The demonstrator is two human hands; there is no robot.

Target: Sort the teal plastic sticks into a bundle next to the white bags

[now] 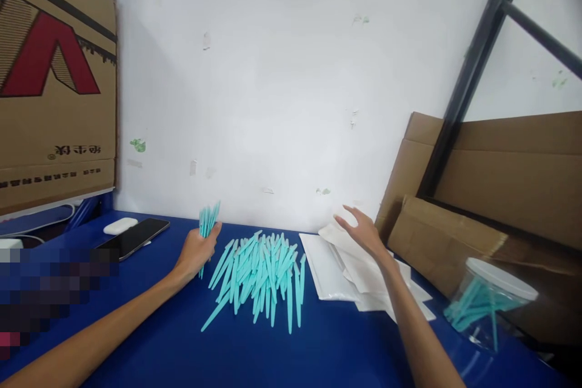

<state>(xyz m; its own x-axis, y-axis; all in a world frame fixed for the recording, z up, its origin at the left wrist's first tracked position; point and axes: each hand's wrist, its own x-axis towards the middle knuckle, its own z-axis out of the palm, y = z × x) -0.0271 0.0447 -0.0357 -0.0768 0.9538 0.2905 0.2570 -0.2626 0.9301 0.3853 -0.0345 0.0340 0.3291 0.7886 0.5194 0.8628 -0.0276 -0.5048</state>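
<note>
My left hand [199,250] is closed around an upright bundle of slim turquoise sticks [208,218] with pale tips, shaped like eyebrow razors. To its right, a loose heap of the same turquoise sticks [264,273] lies on the blue tabletop [254,361], most of them with pale ends pointing away from me. My right hand [362,230] hovers with its fingers apart and nothing between them. Under and beside it are overlapping white sheets or flat packets [325,267]; whether the fingers touch them I cannot tell.
A clear jar [488,309] with a white lid holds more turquoise sticks at the right. Brown cardboard [454,242] leans behind it, near a dark metal post [473,66]. A phone [139,237] and white case [120,226] lie left, below a large carton [59,115]. A white wall [273,85] stands behind.
</note>
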